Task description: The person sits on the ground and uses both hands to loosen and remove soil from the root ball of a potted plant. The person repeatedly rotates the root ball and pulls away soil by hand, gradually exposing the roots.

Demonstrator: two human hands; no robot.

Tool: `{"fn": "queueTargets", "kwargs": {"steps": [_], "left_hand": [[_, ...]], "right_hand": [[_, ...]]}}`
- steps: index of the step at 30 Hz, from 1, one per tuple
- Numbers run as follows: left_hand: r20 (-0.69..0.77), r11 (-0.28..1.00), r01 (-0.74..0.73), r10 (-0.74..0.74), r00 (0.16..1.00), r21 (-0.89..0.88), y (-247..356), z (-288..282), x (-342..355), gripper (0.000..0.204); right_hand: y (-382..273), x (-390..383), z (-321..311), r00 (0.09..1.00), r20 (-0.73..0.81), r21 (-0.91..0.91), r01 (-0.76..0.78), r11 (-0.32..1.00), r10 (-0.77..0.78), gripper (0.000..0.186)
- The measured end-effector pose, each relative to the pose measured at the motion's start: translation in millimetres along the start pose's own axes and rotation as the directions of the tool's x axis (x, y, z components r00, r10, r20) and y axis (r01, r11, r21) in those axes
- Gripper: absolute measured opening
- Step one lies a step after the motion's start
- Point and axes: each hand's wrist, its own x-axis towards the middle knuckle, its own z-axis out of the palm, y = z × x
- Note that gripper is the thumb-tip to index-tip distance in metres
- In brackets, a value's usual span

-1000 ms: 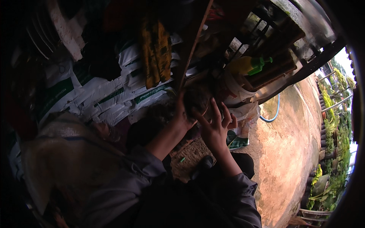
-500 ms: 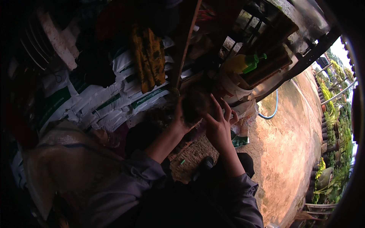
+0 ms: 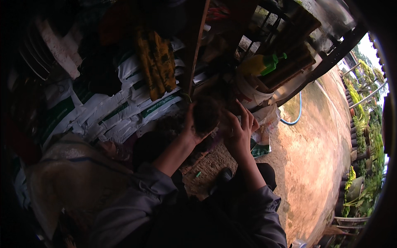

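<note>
A dark, crumbly-looking clump [image 3: 206, 115] sits in my left hand [image 3: 191, 132], whose fingers wrap its left side. A small green sprig [image 3: 188, 97] shows just above it. My right hand [image 3: 242, 128] is at the clump's right, fingers apart and bent, their tips in shadow; I cannot tell whether they touch it. Below lie rough ground [image 3: 204, 173] and a small green piece [image 3: 198, 174].
Stacked white-and-green bags [image 3: 111, 109] fill the left, with a translucent sack [image 3: 70, 182] below and mottled yellow cloth [image 3: 155, 66] above. A bucket [image 3: 252, 95] holds a yellow-and-green bottle [image 3: 258, 64]. A blue hose [image 3: 295, 120] crosses the sunlit concrete [image 3: 310, 165] beside plants [image 3: 359, 144].
The clump and my left hand have shifted a little left in the view. My right fingers have drawn slightly apart from the clump. The surroundings shift slightly with the camera.
</note>
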Motion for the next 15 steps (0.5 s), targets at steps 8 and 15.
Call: {"fn": "queueTargets", "kwargs": {"steps": [8,15], "left_hand": [[0.073,0.995,0.066,-0.071,0.995,0.069,-2,-9,5,0.038],[0.065,0.992,0.071,-0.079,0.995,0.109,-1,-17,11,0.042]], "right_hand": [[3,-1,4,0.996,-0.078,0.063,-0.036,0.997,0.041,0.053],[-6,-3,-2,0.99,0.048,-0.165,0.138,0.976,-0.132,0.04]]}}
